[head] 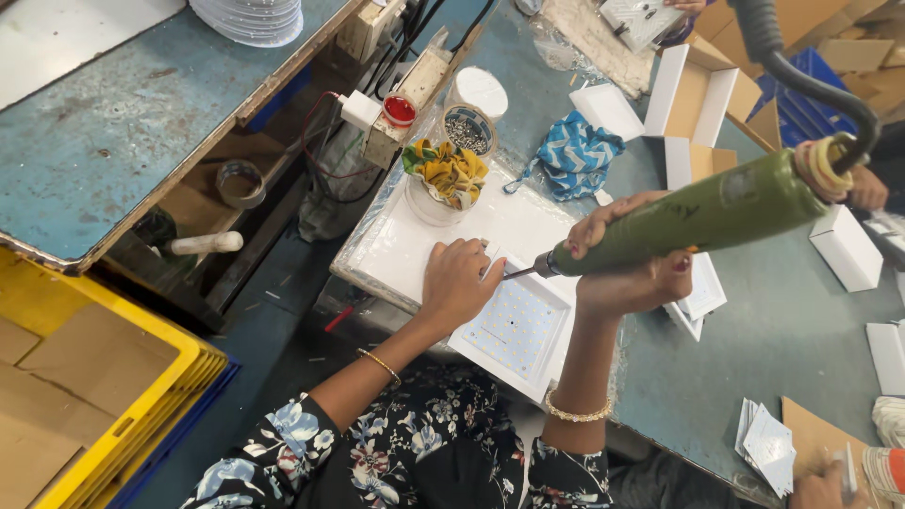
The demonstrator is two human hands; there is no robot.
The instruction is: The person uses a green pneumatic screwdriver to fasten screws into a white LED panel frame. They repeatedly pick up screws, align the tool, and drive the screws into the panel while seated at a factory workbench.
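Gripping a green power screwdriver (702, 215), the right hand (630, 273) wraps around the front of the barrel, fingers closed over it, thumb side toward the tip. The tool's long axis runs from upper right, where a dark hose (801, 71) leaves its rear end, down to lower left, where the thin metal bit (520, 271) points. That bit tip sits just beside the fingertips of the left hand (459, 281) and touches, or nearly touches, the upper corner of a square white light panel (517, 330); whether it is actually seated on a screw cannot be told.

The left hand lies flat and spread, palm down, pressing on the panel's upper left edge, holding nothing else. Of the two hands it is the nearer one to the panel; the right hand hovers above the panel's upper right side. The panel lies face up with its grid of small dots showing, tilted diamond-wise, directly below and between both hands, resting on a white pad (405, 250) on the table (782, 330).

Beyond the left hand stands a white cup stuffed with a yellow cloth (448, 174), and past that a round tub of small screws (468, 132). A blue patterned cloth (577, 155) lies farther off, above the right hand. Open white boxes (688, 94) sit behind the tool. Another person's hand (818, 488) shows at the lower right corner.
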